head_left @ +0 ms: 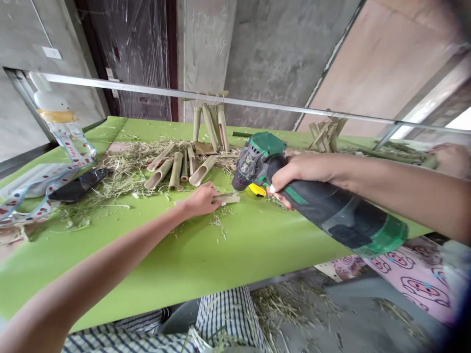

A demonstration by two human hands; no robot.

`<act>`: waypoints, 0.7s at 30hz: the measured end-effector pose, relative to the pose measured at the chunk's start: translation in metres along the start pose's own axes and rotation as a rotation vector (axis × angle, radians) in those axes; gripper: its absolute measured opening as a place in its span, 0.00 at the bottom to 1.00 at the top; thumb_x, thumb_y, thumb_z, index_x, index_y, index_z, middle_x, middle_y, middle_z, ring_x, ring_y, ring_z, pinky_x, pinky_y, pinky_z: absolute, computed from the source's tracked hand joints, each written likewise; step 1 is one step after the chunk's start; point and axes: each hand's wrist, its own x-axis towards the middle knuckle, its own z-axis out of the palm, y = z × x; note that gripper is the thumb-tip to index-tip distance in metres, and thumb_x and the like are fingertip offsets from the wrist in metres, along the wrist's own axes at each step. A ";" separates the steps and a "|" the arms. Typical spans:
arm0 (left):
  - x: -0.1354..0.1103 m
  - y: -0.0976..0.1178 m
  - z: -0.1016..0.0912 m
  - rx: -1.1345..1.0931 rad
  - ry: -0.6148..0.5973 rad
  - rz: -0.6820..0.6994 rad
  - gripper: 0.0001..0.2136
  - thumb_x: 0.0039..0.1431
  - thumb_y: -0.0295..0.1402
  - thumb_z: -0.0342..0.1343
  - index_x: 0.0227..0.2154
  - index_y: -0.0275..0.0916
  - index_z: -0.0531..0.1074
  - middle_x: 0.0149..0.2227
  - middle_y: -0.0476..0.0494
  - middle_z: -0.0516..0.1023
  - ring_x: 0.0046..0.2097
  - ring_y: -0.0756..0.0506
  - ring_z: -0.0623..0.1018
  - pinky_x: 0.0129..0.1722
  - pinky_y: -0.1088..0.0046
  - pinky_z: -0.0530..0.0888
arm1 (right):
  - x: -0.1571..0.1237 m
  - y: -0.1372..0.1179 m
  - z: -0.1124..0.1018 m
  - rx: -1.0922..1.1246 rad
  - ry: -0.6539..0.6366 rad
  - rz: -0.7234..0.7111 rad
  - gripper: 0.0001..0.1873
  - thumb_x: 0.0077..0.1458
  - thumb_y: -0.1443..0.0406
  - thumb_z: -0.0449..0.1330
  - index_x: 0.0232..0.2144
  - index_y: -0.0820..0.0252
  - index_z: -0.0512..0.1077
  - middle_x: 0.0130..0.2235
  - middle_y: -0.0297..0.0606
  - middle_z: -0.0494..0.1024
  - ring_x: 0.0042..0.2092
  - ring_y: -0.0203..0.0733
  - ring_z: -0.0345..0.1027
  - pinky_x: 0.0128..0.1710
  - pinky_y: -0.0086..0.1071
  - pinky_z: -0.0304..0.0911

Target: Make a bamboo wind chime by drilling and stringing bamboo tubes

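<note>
My right hand (285, 181) is wrapped round the grip of a green and black cordless drill (309, 196), its chuck end pointing left and down over the table. My left hand (201, 200) presses a short piece of bamboo (228, 198) against the green tabletop, fingers closed on it. The piece's free end lies just below the drill's front; whether a bit touches it I cannot tell. A yellow object (257, 190) sits partly hidden behind the drill. Cut bamboo tubes (176, 169) lie beyond my left hand.
Bamboo shavings (128, 159) cover the table's back left. A bamboo wind chime (211, 122) hangs at the metal rail (147, 89), with another bamboo bundle (326, 133) farther right. A phone (79, 185) and a bottle (66, 122) stand left. Another person's hand (452, 159) is at far right.
</note>
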 end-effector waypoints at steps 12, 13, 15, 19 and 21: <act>0.000 0.006 -0.003 0.008 -0.029 -0.007 0.11 0.55 0.31 0.50 0.34 0.33 0.75 0.33 0.40 0.72 0.34 0.46 0.71 0.35 0.70 0.67 | -0.001 -0.002 0.003 -0.009 -0.008 -0.016 0.08 0.40 0.63 0.59 0.17 0.63 0.67 0.21 0.44 0.73 0.26 0.43 0.69 0.25 0.33 0.66; 0.001 0.006 -0.004 0.007 -0.032 -0.008 0.11 0.55 0.31 0.50 0.34 0.33 0.75 0.33 0.40 0.72 0.35 0.46 0.71 0.35 0.70 0.67 | -0.002 -0.002 0.003 -0.020 -0.007 -0.014 0.08 0.40 0.64 0.58 0.17 0.64 0.67 0.22 0.45 0.73 0.26 0.43 0.69 0.25 0.33 0.66; 0.001 0.006 -0.003 0.003 -0.038 -0.007 0.11 0.55 0.31 0.49 0.33 0.33 0.75 0.34 0.39 0.72 0.36 0.46 0.71 0.36 0.70 0.67 | -0.003 -0.003 0.003 -0.029 0.003 -0.012 0.08 0.40 0.65 0.58 0.17 0.65 0.67 0.21 0.45 0.73 0.26 0.43 0.69 0.25 0.33 0.66; 0.001 0.006 -0.003 -0.006 -0.038 0.002 0.11 0.55 0.32 0.49 0.34 0.32 0.75 0.35 0.39 0.71 0.36 0.46 0.71 0.36 0.70 0.68 | -0.007 -0.004 0.005 -0.003 -0.008 -0.037 0.08 0.43 0.65 0.56 0.18 0.65 0.67 0.22 0.43 0.72 0.25 0.41 0.69 0.26 0.32 0.66; 0.000 0.006 -0.003 -0.011 -0.033 0.004 0.11 0.55 0.32 0.49 0.34 0.33 0.75 0.35 0.39 0.71 0.36 0.47 0.71 0.35 0.71 0.68 | -0.009 -0.005 0.006 0.004 -0.014 -0.044 0.08 0.44 0.65 0.56 0.18 0.65 0.67 0.22 0.43 0.73 0.25 0.40 0.69 0.26 0.32 0.66</act>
